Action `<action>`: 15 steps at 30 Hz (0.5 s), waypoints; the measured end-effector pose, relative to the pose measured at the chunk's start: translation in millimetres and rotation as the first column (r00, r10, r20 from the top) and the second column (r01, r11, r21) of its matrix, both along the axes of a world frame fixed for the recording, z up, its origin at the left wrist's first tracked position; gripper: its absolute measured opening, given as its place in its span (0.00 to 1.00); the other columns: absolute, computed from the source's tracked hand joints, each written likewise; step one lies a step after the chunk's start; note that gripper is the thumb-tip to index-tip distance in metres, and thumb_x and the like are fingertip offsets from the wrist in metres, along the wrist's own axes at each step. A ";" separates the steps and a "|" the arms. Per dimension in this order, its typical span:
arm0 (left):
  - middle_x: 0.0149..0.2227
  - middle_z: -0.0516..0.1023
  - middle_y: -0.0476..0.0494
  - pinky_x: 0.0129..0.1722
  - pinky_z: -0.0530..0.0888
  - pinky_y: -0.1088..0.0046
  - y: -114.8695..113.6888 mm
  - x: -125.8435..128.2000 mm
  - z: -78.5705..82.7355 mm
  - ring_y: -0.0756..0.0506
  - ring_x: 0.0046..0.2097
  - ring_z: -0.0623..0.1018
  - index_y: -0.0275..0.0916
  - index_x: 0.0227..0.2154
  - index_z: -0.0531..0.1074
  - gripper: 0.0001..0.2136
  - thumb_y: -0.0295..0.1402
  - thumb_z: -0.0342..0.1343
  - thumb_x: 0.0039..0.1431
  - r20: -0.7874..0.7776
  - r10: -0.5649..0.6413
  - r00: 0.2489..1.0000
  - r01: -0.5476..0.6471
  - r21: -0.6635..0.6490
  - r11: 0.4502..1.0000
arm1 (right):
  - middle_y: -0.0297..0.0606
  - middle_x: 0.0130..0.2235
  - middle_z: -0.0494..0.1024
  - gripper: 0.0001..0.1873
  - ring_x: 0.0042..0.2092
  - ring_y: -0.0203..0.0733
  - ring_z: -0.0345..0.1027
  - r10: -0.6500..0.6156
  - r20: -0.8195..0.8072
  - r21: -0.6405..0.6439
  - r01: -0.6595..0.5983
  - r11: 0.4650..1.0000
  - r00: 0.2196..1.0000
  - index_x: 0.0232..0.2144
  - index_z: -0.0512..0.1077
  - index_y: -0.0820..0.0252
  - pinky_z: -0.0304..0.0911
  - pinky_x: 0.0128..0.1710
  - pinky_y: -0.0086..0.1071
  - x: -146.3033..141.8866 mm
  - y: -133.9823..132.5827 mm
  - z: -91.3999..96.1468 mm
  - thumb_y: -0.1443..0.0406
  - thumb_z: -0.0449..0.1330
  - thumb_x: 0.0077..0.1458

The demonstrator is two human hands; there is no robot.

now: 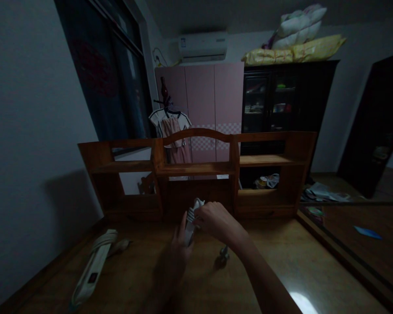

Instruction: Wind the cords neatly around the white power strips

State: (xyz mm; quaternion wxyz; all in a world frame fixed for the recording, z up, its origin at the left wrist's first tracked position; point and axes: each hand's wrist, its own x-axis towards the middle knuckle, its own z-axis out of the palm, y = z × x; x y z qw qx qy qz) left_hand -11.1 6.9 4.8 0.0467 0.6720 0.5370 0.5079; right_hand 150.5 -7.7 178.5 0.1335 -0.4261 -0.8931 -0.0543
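Observation:
Both my hands meet over the middle of a wooden desk (281, 261). My left hand (178, 250) is wrapped round the lower part of a small white ribbed object (193, 213), perhaps a bulb or plug. My right hand (216, 222) pinches its upper part from the right, fingers closed. A small dark metal piece (223, 253) lies on the desk just below my right wrist.
A white power strip (91, 270) with its coiled cable (106, 239) lies at the left of the desk. A wooden shelf unit (196, 168) stands along the desk's back edge. Behind are a pink wardrobe (212, 100), a dark cabinet (281, 100) and hanging clothes (170, 126).

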 end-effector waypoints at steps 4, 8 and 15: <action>0.58 0.63 0.35 0.40 0.72 0.68 -5.1 7.4 -2.1 0.40 0.45 0.75 0.46 0.61 0.55 0.35 0.20 0.49 0.48 -0.228 0.022 0.973 -0.042 -0.083 0.996 | 0.38 0.36 0.79 0.09 0.41 0.41 0.72 0.029 -0.068 -0.065 -0.033 0.997 0.997 0.34 0.77 0.56 0.54 0.34 0.27 4.6 5.0 -0.2 0.61 0.57 0.57; 0.54 0.66 0.39 0.43 0.71 0.68 -4.7 9.5 -3.4 0.42 0.47 0.73 0.45 0.58 0.57 0.34 0.19 0.49 0.46 -0.388 -0.042 0.921 -0.003 -0.114 0.994 | 0.37 0.35 0.79 0.09 0.40 0.40 0.71 0.051 -0.099 -0.091 -0.060 0.994 0.994 0.33 0.77 0.56 0.55 0.35 0.26 10.1 14.7 -4.7 0.60 0.59 0.54; 0.53 0.64 0.41 0.49 0.69 0.65 -7.0 10.2 -2.2 0.42 0.52 0.67 0.45 0.61 0.51 0.37 0.17 0.46 0.46 -0.561 -0.126 0.818 0.094 -0.085 0.992 | 0.35 0.31 0.79 0.11 0.35 0.37 0.71 0.090 -0.255 -0.209 -0.146 0.967 0.963 0.31 0.78 0.57 0.56 0.31 0.24 33.2 31.7 -8.6 0.57 0.65 0.47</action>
